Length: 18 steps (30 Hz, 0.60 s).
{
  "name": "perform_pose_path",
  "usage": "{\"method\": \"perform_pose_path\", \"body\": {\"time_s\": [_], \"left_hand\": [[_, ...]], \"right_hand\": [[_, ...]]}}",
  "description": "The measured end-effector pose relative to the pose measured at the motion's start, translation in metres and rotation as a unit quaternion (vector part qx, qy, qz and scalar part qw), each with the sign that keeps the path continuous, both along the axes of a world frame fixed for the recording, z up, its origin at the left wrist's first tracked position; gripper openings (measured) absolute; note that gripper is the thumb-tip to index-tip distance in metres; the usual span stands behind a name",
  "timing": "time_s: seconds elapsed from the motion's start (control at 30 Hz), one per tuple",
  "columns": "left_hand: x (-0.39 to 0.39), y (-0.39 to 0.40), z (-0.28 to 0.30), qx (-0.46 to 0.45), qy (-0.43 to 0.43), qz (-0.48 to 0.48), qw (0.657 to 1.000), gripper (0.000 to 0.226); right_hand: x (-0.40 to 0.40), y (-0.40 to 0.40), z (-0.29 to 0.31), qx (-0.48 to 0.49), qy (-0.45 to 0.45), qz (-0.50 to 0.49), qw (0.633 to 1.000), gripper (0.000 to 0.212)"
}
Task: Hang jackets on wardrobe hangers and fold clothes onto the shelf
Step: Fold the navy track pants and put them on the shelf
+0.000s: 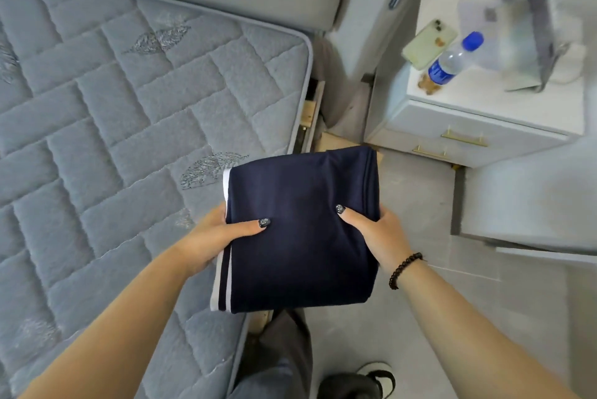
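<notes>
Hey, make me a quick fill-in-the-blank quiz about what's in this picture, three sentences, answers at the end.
1. Both hands, left hand and right hand, hold a folded garment coloured ____.
2. The water bottle on the nightstand has a ____ cap.
3. A beaded bracelet sits on the ____ wrist.

Answers: navy blue; blue; right

Folded navy garment (300,230) with white side stripes, a flat square above the mattress edge (303,53).
</notes>
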<state>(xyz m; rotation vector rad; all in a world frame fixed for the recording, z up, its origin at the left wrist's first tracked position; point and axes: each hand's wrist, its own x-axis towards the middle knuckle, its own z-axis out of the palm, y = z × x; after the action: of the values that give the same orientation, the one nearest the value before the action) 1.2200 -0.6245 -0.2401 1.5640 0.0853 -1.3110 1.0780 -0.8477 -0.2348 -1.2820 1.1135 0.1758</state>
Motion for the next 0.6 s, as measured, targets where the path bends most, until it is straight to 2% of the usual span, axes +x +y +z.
{"method": "perform_pose_path", "body": {"time_s": [0.17, 0.5, 0.6], "left_hand": [[-0.059, -0.083, 0.072, -0.055, -0.054, -0.073, 0.994, 0.049], [-0.24, -0.21, 0.209, -0.148, -0.129, -0.192, 0.962, 0.043], [-0.299, -0.244, 0.25, -0.173, -0.144, -0.24, 0.944, 0.04]], "right_hand": [[-0.098, -0.054, 0.074, -0.041, -0.032, -0.086, 0.995, 0.028], [-0.325, -0.113, 0.212, -0.103, -0.092, -0.246, 0.959, 0.024], [-0.396, -0.125, 0.257, -0.133, -0.104, -0.279, 0.945, 0.032]]}}
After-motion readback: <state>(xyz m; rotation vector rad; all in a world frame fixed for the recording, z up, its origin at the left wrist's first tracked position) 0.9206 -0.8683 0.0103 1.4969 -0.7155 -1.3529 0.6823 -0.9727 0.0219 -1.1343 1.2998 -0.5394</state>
